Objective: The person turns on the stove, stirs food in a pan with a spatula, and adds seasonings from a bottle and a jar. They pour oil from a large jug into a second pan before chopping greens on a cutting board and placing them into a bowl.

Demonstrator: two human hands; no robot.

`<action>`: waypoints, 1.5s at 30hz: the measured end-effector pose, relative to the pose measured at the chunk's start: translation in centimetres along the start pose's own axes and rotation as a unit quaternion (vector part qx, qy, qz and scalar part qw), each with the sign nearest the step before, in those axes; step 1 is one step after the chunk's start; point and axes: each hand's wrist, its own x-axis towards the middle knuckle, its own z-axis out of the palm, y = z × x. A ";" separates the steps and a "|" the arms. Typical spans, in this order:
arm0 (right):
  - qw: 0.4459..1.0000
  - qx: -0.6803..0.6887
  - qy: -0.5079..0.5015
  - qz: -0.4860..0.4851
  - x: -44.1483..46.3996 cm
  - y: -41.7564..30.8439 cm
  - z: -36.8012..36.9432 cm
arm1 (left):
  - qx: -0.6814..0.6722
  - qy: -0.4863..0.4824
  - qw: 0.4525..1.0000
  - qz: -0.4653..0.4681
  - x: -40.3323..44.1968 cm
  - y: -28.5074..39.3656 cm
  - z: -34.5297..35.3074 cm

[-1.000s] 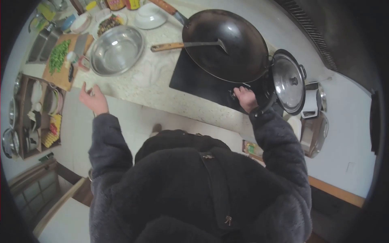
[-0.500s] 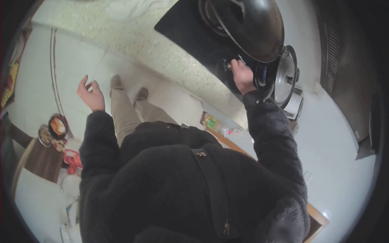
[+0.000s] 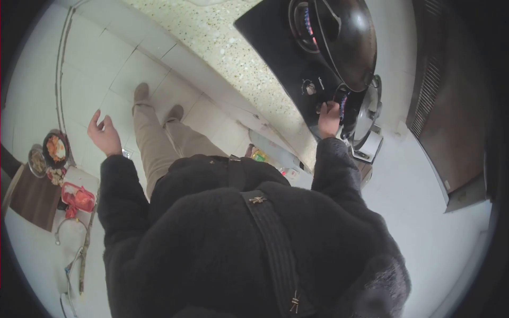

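My right hand (image 3: 328, 123) is at the front of a black gas stove (image 3: 275, 40), its fingers closed around a stove knob (image 3: 320, 107) that they mostly hide. A second knob (image 3: 309, 88) is visible just beyond it. Blue and reddish flame (image 3: 309, 24) burns at the far burner, beside a dark wok (image 3: 350, 45). More blue flame (image 3: 343, 105) shows near my right fingers, by a glass-lidded pot (image 3: 367, 114). My left hand (image 3: 105, 137) hangs over the floor, holding nothing, with its fingers apart and slightly curled.
A speckled countertop (image 3: 228, 45) borders the stove. At the left, a black bowl of food (image 3: 55, 147), a steel bowl (image 3: 37, 160) and a red plastic basket (image 3: 78, 197) sit near a brown board (image 3: 34, 199). A range hood (image 3: 450, 100) is at the right.
My right hand has moved from one stove knob to the other, closer to the lidded pot. Flame now shows at the far burner. The view has shifted, and my left hand stays free.
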 end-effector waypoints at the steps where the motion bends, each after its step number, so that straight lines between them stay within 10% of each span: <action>1: 1.000 -0.008 0.019 -0.008 0.7 1.8 0.6 | -0.007 0.002 1.000 -0.006 0.3 -0.3 -0.2; 9: 0.998 -0.015 -0.031 0.055 1.9 5.0 2.3 | -0.028 -0.044 0.998 -0.021 2.8 -1.2 -0.2; 18: 0.998 0.057 0.028 0.031 -0.9 3.5 2.0 | -0.065 -0.033 0.975 0.209 -0.9 14.7 1.3; 21: 0.994 0.094 0.036 0.051 -3.8 1.6 1.3 | -0.107 -0.099 0.923 0.355 -1.3 20.9 3.7; 25: 0.978 0.203 -0.029 0.048 -9.4 -7.8 -2.8 | -0.210 -0.306 0.894 0.251 -2.6 30.9 6.9; 30: 0.903 0.412 -0.064 -0.101 -10.8 -20.4 -8.1 | -0.229 -0.512 0.820 0.115 -4.1 38.2 11.0; 36: 0.717 0.656 -0.235 0.034 -7.7 -27.0 -12.7 | -0.282 -0.520 0.805 0.044 -8.4 38.4 9.8; 42: 0.631 0.730 -0.204 0.168 -6.8 -23.7 -12.2 | -0.205 -0.705 0.661 0.154 -16.3 35.1 5.4; 45: 0.624 0.747 -0.145 0.180 -8.5 -19.8 -13.4 | -0.148 -0.676 0.672 0.261 -18.0 35.8 5.6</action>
